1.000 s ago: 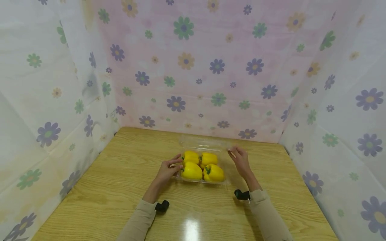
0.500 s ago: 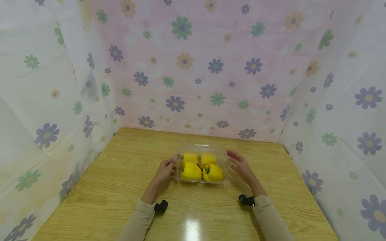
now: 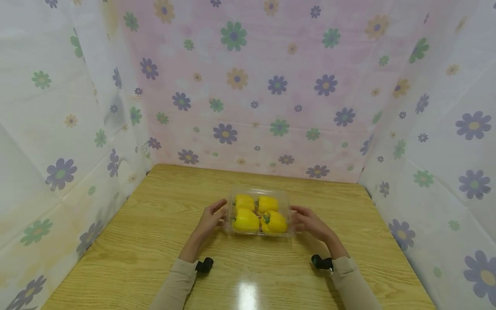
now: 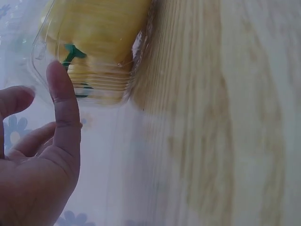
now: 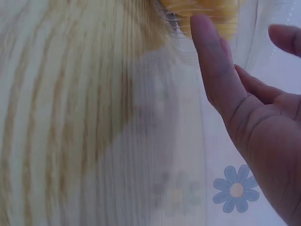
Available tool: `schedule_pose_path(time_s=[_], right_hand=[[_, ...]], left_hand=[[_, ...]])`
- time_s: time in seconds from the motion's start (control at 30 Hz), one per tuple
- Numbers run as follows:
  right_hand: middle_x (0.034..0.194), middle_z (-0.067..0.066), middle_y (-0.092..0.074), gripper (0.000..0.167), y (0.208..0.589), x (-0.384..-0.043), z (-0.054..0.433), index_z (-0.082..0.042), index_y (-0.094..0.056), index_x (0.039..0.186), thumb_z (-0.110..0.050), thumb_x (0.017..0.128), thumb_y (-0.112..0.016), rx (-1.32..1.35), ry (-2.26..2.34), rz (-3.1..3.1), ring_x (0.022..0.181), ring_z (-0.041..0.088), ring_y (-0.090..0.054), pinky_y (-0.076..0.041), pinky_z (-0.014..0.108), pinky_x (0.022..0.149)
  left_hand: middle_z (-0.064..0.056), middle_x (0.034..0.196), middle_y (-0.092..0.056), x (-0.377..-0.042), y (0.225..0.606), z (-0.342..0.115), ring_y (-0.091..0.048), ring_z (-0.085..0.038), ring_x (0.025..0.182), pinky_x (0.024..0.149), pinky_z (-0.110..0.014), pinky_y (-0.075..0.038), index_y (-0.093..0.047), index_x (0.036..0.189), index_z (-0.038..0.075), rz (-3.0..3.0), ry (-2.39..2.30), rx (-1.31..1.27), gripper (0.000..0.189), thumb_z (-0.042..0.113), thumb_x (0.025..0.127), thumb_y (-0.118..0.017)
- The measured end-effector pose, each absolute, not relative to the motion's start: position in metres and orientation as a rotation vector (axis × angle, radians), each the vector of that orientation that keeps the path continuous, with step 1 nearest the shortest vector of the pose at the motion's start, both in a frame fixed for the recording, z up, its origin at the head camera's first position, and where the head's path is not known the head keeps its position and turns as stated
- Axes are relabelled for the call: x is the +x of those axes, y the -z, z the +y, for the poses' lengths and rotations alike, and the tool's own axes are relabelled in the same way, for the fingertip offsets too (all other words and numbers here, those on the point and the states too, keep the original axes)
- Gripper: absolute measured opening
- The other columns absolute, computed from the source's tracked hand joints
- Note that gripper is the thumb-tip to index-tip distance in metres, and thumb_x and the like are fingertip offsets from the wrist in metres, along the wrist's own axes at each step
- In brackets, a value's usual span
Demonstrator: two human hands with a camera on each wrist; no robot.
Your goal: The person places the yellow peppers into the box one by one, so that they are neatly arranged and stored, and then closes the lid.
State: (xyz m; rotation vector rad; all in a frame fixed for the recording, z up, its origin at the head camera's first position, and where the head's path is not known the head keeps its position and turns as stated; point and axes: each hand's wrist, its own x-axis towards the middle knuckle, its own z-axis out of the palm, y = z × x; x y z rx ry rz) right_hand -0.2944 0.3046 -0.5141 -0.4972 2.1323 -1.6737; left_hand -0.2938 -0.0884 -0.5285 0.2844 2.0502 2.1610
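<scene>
A clear plastic clamshell container (image 3: 258,233) sits mid-table in the head view, its lid (image 3: 267,192) lying down over several yellow bell peppers (image 3: 246,220). Green stems show through the plastic. My left hand (image 3: 209,221) is at the container's left side, fingers spread and loosely bent; in the left wrist view a fingertip (image 4: 57,70) overlaps the ribbed plastic wall. On the opposite side my right hand (image 3: 310,221) has its fingers extended towards the container's right wall, and the right wrist view shows them relaxed, with nothing gripped.
The wood-grain table (image 3: 162,258) extends around the container. Flower-printed cloth (image 3: 255,86) hangs behind it and along both sides. A black wrist camera (image 3: 204,265) is on the left sleeve, another black camera (image 3: 321,262) on the right one.
The raised lid has swung forward and down over the peppers. My right hand has left the lid's far corner and come lower to the container's right side; my left hand has shifted slightly outward.
</scene>
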Motion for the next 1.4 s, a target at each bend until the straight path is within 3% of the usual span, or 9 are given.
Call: schedule_pose_path(time_s=[0.1,0.2,0.53,0.67,0.73,0.8,0.97,1.2,1.4], right_hand=[[0.123,0.020,-0.064,0.061,0.511,-0.292,0.306,0.007,-0.022,0.158,-0.023,0.110,-0.045,-0.521,1.613,2.127,0.100,0.020,-0.068,-0.060,0.039,0.086],[0.111,0.012,-0.065,0.066,0.508,-0.289,0.308,0.006,-0.018,0.159,-0.020,0.108,-0.049,-0.536,1.560,2.094,0.097,0.023,-0.067,-0.060,0.045,0.086],[0.104,0.013,-0.072,0.079,0.504,-0.283,0.310,0.003,-0.007,0.162,-0.016,0.105,-0.057,-0.574,1.493,2.003,0.106,0.039,-0.069,-0.060,0.051,0.085],[0.107,0.024,-0.071,0.081,0.502,-0.279,0.308,0.003,-0.005,0.161,-0.016,0.104,-0.059,-0.595,1.488,2.007,0.103,0.043,-0.069,-0.060,0.051,0.085],[0.108,0.027,-0.071,0.081,0.500,-0.278,0.306,0.004,-0.005,0.161,-0.016,0.104,-0.059,-0.592,1.492,2.013,0.102,0.044,-0.069,-0.060,0.051,0.085],[0.108,0.030,-0.070,0.081,0.498,-0.276,0.304,0.004,-0.006,0.161,-0.016,0.104,-0.059,-0.585,1.494,2.019,0.102,0.044,-0.069,-0.059,0.051,0.086],[0.109,0.032,-0.069,0.080,0.497,-0.275,0.305,0.006,-0.006,0.161,-0.014,0.104,-0.059,-0.588,1.492,2.034,0.103,0.044,-0.069,-0.059,0.051,0.087],[0.109,0.031,-0.069,0.079,0.496,-0.272,0.305,0.006,-0.005,0.160,-0.012,0.104,-0.059,-0.577,1.512,2.040,0.103,0.043,-0.069,-0.059,0.052,0.088],[0.106,0.024,-0.072,0.079,0.494,-0.271,0.307,0.007,-0.008,0.159,-0.013,0.103,-0.061,-0.529,1.498,2.047,0.100,0.040,-0.070,-0.060,0.047,0.086]], left_hand=[[-0.026,0.160,-0.035,-0.294,0.528,-0.091,-0.062,-0.008,0.080,0.067,-0.021,-0.055,-0.033,0.156,-0.005,2.080,-2.118,0.307,0.056,0.009,0.106,-0.054],[-0.029,0.159,-0.033,-0.294,0.528,-0.095,-0.064,-0.009,0.083,0.070,-0.022,-0.056,-0.032,0.156,-0.006,2.085,-2.089,0.322,0.057,0.007,0.105,-0.055],[-0.030,0.151,-0.045,-0.289,0.525,-0.105,-0.063,-0.015,0.086,0.073,-0.028,-0.058,-0.037,0.153,-0.008,2.098,-1.919,0.395,0.055,0.013,0.105,-0.056],[-0.020,0.118,-0.067,-0.289,0.526,-0.109,-0.064,-0.015,0.077,0.070,-0.030,-0.059,-0.045,0.148,-0.009,2.086,-1.843,0.411,0.053,0.020,0.106,-0.057],[-0.011,0.096,-0.070,-0.288,0.525,-0.110,-0.062,-0.014,0.070,0.067,-0.029,-0.058,-0.049,0.146,-0.009,2.074,-1.825,0.408,0.051,0.022,0.106,-0.057],[-0.005,0.087,-0.067,-0.288,0.524,-0.111,-0.061,-0.014,0.067,0.065,-0.028,-0.056,-0.049,0.145,-0.009,2.062,-1.806,0.408,0.051,0.022,0.106,-0.056],[-0.004,0.084,-0.063,-0.285,0.522,-0.109,-0.063,-0.014,0.066,0.059,-0.025,-0.054,-0.048,0.147,-0.008,2.072,-1.751,0.412,0.048,0.021,0.108,-0.051],[-0.003,0.075,-0.065,-0.284,0.518,-0.106,-0.063,-0.013,0.062,0.057,-0.026,-0.055,-0.033,0.156,-0.004,2.080,-1.745,0.484,0.052,0.018,0.110,-0.044],[-0.012,0.083,-0.068,-0.284,0.523,-0.108,-0.061,-0.016,0.066,0.059,-0.028,-0.055,-0.027,0.160,0.002,1.996,-1.756,0.530,0.059,0.012,0.107,-0.051]])
